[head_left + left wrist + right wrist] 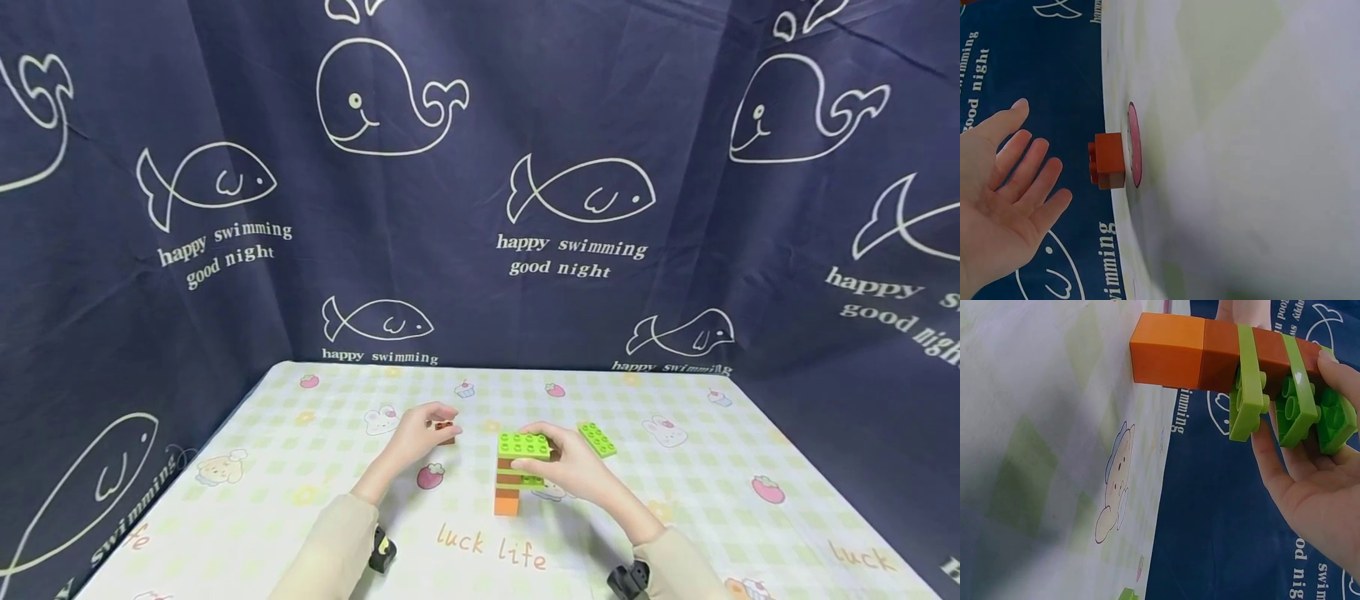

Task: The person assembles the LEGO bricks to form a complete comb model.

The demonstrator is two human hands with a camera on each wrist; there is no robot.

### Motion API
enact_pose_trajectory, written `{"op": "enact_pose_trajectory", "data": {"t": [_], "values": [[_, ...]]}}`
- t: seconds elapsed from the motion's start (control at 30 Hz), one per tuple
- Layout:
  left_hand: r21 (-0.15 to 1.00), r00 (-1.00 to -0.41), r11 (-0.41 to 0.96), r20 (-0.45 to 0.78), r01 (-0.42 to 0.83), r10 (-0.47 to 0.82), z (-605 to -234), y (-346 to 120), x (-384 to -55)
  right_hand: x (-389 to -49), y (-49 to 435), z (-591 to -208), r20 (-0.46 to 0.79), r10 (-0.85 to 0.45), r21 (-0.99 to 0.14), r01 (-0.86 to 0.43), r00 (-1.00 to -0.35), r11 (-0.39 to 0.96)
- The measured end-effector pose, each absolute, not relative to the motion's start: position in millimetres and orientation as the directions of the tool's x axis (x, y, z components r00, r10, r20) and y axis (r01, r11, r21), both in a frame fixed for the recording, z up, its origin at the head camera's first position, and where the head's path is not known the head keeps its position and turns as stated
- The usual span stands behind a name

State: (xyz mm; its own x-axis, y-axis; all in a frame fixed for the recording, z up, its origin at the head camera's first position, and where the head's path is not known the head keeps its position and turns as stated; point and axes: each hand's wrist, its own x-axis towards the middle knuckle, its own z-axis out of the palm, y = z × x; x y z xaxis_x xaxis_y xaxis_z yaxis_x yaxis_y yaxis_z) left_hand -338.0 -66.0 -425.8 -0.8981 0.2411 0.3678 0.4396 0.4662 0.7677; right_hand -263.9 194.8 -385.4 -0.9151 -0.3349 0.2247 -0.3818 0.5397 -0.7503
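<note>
A stack of toy building blocks (1219, 356) stands on the table, with an orange block (506, 502) at its base. Above that, reddish-brown blocks alternate with green plates that jut out to one side, and a green studded plate (521, 444) tops it. My right hand (573, 467) grips the upper part of this stack, thumb on the near side and fingers beneath the jutting plates. To the left a reddish-brown block (1110, 159) rests on the table, studs up. My left hand (1013, 194) is over it with relaxed, spread fingers, apart from the block in the left wrist view.
A loose green plate (597, 439) lies beyond my right hand. The table (300, 467) has a pale checked cloth with printed pictures. Dark blue curtains (480, 275) with fish and whales hang behind and beside it.
</note>
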Motion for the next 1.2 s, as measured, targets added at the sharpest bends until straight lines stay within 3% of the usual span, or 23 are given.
{"op": "enact_pose_trajectory", "data": {"t": [0.8,1.2], "values": [[0.679,-0.941,0.652,0.254,0.337,0.222,-429,-68,-351,-264,194,-387,0.225,-0.351,-0.776,-0.385,-0.909,0.499],[0.692,-0.954,0.657,0.196,0.299,0.228,-433,-69,-355,-264,195,-387,0.213,-0.349,-0.783,-0.373,-0.913,0.498]]}}
